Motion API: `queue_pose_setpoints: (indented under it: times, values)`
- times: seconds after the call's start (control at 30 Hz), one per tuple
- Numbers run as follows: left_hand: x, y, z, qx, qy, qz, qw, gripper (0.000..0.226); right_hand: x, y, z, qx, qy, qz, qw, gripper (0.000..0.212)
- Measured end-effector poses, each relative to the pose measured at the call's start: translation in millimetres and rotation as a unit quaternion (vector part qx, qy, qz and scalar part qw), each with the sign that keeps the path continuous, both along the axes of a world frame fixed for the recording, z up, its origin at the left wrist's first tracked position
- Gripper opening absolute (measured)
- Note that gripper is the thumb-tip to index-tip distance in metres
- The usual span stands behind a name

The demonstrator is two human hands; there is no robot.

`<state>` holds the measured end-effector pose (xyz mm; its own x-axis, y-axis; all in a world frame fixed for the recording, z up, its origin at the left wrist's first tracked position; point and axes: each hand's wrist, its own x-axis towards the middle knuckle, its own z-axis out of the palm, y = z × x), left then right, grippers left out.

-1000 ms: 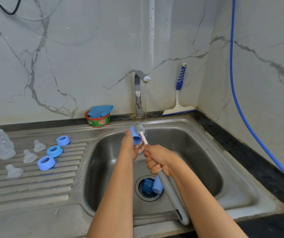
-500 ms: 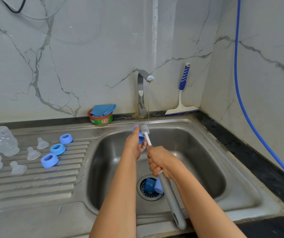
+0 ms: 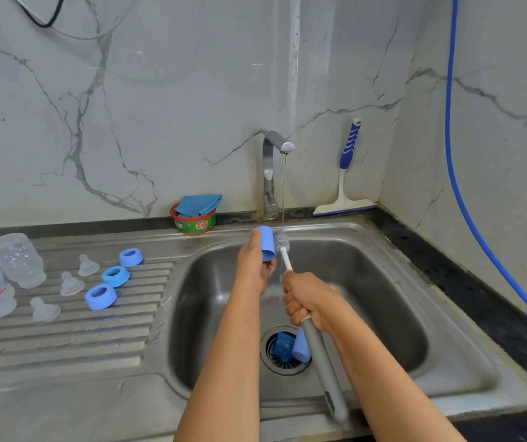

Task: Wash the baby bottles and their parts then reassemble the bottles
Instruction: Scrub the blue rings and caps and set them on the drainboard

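Left hand [image 3: 252, 269] pinches the blue cap [image 3: 267, 244], right hand [image 3: 308, 298] grips the brush [image 3: 323, 362]. Its bristles stay beside the cap under the stream [image 3: 284, 186], suggesting rinsing, not scrubbing.

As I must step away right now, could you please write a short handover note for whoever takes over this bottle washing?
Left hand holds a blue cap beside the tap's running stream.
Right hand has its grip on the bottle brush handle; its bristles sit beside the cap, not inside.
Drainboard: two clear bottles, three nipples, three blue collar rings, apparently washed.
Two more blue caps lie at the sink drain.
Left: scrub and rinse the caps, shut the tap, reassemble.
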<state>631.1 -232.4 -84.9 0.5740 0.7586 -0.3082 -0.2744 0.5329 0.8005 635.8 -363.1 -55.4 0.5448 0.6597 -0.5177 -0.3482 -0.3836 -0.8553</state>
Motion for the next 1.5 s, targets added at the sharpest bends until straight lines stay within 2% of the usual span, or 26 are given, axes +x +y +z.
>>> queue_pose_setpoints:
  times: [0.1, 0.23, 0.33, 0.47, 0.6, 0.73, 0.83, 0.93, 1.23, 1.37, 1.5]
  values:
    - [-3, -1, 1, -0.026, -0.011, -0.007, 1.000, 0.032, 2, 2, -1, 0.009, 0.007, -0.008, 1.000, 0.029]
    - [-4, 6, 2, -0.071, -0.037, 0.014, 0.997, 0.043, -3, -3, 2, -0.009, -0.020, 0.014, 1.000, 0.027]
    - [-1, 6, 2, -0.047, -0.019, 0.028, 0.998, 0.046, -6, -5, 3, -0.024, -0.049, 0.032, 0.998, 0.029]
    - [-1, 6, -4, 0.019, 0.045, -0.012, 0.999, 0.054, -9, -6, 5, -0.017, -0.081, 0.038, 0.996, 0.029]
    - [1, 5, -10, 0.065, 0.083, -0.040, 0.994, 0.038, -8, -7, 6, -0.014, -0.109, 0.026, 0.994, 0.030]
    - [1, 2, -7, 0.088, 0.084, -0.046, 0.992, 0.036, -4, -4, 6, -0.021, -0.134, 0.021, 0.991, 0.030]
    - [-2, 3, -5, 0.056, 0.049, -0.014, 0.997, 0.042, -6, -6, 7, -0.036, -0.138, 0.047, 0.989, 0.030]
    - [-4, 6, -4, 0.052, 0.029, 0.013, 0.998, 0.039, -9, -7, 6, -0.055, -0.138, 0.068, 0.987, 0.028]
    - [-8, 7, 0, -0.017, -0.010, -0.086, 0.996, 0.044, -4, -6, 8, -0.019, -0.125, 0.044, 0.991, 0.030]
    - [-10, 2, 1, -0.010, 0.014, -0.110, 0.994, 0.043, -2, -6, 8, -0.009, -0.130, 0.036, 0.991, 0.030]
    - [-6, 0, 3, -0.019, 0.034, -0.086, 0.996, 0.037, -2, -6, 10, 0.008, -0.080, 0.043, 0.996, 0.032]
